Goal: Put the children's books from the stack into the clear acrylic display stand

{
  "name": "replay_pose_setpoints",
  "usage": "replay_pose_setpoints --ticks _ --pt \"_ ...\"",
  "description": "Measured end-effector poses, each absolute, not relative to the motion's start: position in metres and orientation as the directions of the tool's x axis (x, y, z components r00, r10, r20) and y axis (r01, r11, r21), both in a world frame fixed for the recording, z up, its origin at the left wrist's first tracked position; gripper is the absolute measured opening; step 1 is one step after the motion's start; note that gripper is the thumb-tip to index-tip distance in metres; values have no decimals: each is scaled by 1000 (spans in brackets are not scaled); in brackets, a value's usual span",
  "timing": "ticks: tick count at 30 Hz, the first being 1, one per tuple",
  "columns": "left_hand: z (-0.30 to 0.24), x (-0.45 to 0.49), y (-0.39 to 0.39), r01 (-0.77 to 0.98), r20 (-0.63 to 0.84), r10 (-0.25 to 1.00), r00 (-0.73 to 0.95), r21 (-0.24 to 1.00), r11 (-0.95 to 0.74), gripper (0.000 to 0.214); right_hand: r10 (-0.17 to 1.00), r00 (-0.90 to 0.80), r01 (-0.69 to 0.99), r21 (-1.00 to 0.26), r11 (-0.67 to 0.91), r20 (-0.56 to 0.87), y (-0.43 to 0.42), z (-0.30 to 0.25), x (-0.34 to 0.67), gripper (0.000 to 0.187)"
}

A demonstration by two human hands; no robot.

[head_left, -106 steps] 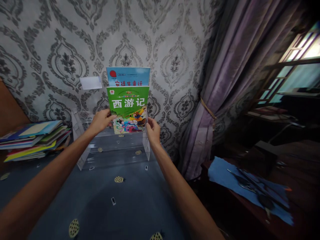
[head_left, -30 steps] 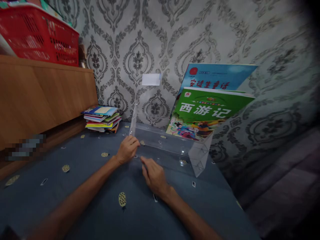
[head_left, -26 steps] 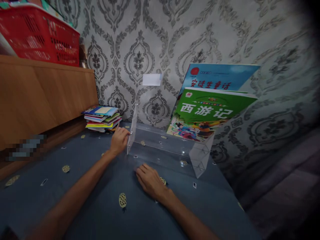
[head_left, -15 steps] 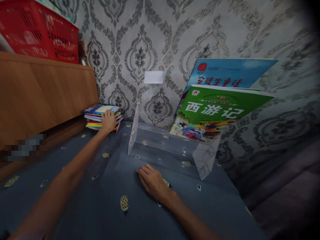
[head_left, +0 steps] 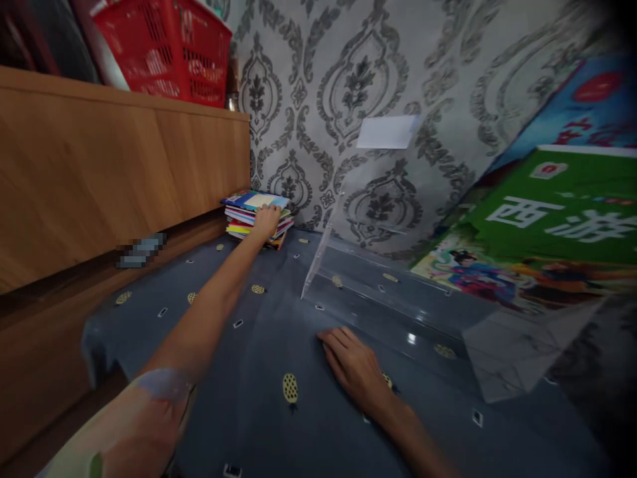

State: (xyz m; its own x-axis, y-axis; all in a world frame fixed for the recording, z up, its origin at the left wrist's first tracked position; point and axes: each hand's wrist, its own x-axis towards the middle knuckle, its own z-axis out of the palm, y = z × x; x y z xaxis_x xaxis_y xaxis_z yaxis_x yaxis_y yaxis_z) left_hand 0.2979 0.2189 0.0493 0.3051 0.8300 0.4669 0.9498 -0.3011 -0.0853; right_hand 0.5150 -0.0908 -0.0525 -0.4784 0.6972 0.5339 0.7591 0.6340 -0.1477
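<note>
My left hand [head_left: 266, 221] reaches far out and lies on top of a stack of colourful books [head_left: 249, 219] in the corner by the wall, its fingers curled over the top book's edge. My right hand [head_left: 354, 366] rests flat, fingers apart, on the blue patterned cloth [head_left: 259, 372] just in front of a clear acrylic book stand [head_left: 398, 302]. A green picture book [head_left: 542, 219] stands in the stand at the right, with a blue book [head_left: 587, 106] behind it.
A wooden panel [head_left: 99, 172] runs along the left, with a red plastic basket [head_left: 169, 46] on top of it. Grey patterned wallpaper [head_left: 358, 86] backs the table, and a white card [head_left: 388, 131] sticks to it above the stand.
My left hand left the stand's left wall and went out to the book stack. My right hand settled flat on the cloth. The view swung left and came closer.
</note>
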Motion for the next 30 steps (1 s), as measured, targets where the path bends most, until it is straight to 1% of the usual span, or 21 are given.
replay_pose_setpoints --ticks 9,14,19,27,30 --pt "50 295 222 932 447 819 359 -124 -341 40 672 -481 740 -151 656 563 -88 -55 516 29" --pt "49 292 226 926 434 820 374 -129 -354 40 683 -478 737 -170 654 553 -88 -55 516 29" --pt "48 284 223 919 432 813 390 -132 -371 38 686 -478 746 -160 647 548 -87 -57 517 27" --pt "41 262 204 886 455 762 461 -188 -424 37 658 -497 737 -125 665 566 -86 -60 518 27" --pt "36 250 194 868 472 731 494 -213 -449 36 664 -498 742 -122 659 558 -86 -61 518 27"
